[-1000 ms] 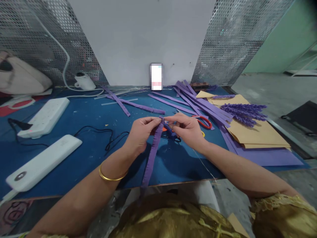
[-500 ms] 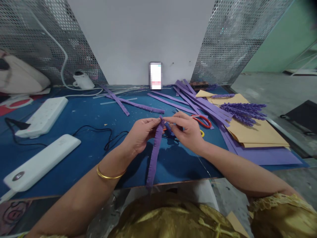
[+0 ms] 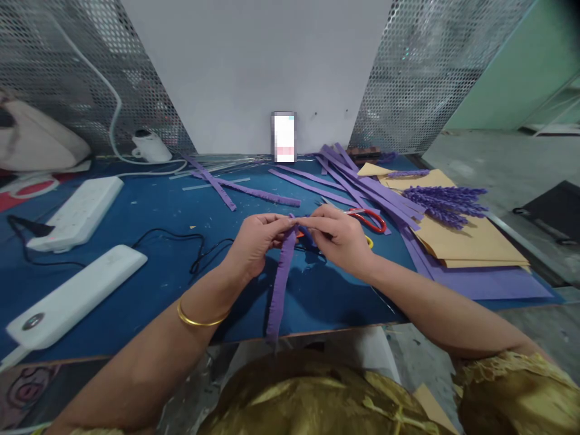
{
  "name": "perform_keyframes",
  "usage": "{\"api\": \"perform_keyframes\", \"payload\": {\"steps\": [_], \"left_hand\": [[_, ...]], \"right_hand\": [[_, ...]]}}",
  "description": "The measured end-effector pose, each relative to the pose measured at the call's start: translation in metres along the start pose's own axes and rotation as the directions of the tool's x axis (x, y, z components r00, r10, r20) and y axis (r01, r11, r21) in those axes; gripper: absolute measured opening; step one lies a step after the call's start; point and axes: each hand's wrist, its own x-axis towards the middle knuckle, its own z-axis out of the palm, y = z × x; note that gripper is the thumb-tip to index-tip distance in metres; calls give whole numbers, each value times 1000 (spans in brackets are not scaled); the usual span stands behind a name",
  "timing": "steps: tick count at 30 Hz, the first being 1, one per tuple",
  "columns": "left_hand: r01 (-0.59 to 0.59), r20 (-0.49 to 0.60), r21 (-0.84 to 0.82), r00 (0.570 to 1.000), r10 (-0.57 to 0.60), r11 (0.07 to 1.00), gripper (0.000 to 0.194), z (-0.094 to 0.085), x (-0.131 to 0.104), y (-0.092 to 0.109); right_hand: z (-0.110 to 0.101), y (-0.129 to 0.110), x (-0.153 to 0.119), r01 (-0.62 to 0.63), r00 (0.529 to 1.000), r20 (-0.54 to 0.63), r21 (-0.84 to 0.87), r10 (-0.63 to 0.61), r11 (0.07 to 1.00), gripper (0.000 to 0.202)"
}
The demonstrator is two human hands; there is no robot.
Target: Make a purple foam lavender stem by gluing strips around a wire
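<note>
My left hand (image 3: pixel 258 244) pinches the upper end of a purple fringed paper strip (image 3: pixel 280 284), which hangs down to the table's front edge. My right hand (image 3: pixel 339 238) is closed, thumb and forefinger meeting the left fingertips at the strip's top. A thin wire (image 3: pixel 384 300) shows below the right wrist and seems to run from that hand; its held part is hidden. Under the hands lies a blue object (image 3: pixel 309 235) with an orange part, largely covered. Red-handled scissors (image 3: pixel 374 222) lie just beyond my right hand, with a yellow loop (image 3: pixel 370 242) nearby.
Loose purple strips (image 3: pixel 357 175) spread across the back of the blue table (image 3: pixel 172 302). Purple flower stems (image 3: pixel 446 202) rest on brown paper (image 3: pixel 475 244) at right. A phone (image 3: pixel 284 138) stands against the back panel. Leftward lie a power strip (image 3: pixel 79 211), a white device (image 3: pixel 81 299) and cords.
My right fingertips have come in against the strip's top beside my left thumb. The strip's upper end has shifted slightly left, and the wire below my right wrist has swung right.
</note>
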Motion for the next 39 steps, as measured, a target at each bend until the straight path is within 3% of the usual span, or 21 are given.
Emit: {"api": "perform_keyframes", "payload": {"steps": [10,17,26,33,39], "left_hand": [[-28,-26,30,999,29,999,21,0,0,2],[-47,-45,57,998,50,997,17,1,1,3],[-41,-32,20,999,41,999,16,1,-1,3],[29,0,-21,1000,-29,999,18,-1,1,3],[-14,-21,46,1000,15,999,19,-2,3,3]], "right_hand": [[-3,-3,5,-186,982,27,222,185,957,27],[-2,-3,8,-436,899,146,388,413,812,21],[-2,-3,6,-389,919,141,462,368,797,24],[-2,-1,7,-392,918,122,416,377,821,22],[-1,0,6,-350,936,111,391,334,851,27]]}}
